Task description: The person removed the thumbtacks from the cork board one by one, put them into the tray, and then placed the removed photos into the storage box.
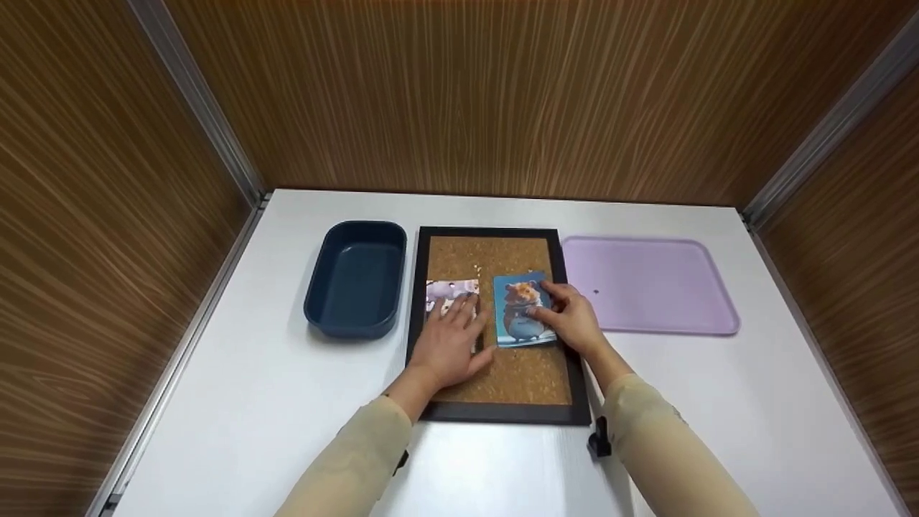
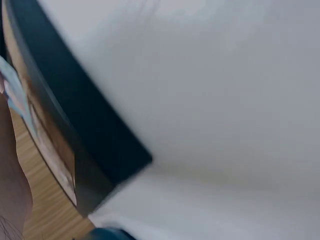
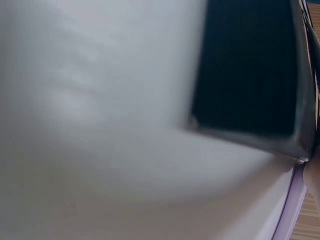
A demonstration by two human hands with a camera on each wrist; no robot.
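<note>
Here right hand pinches hamster card, blue with orange hamster, on corkboard; left hand lies flat on pale card; no readable writing.

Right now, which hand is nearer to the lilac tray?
The right hand. It holds the hamster picture on the cork board, just left of the lilac tray. The left hand rests farther left, on another picture.
</note>
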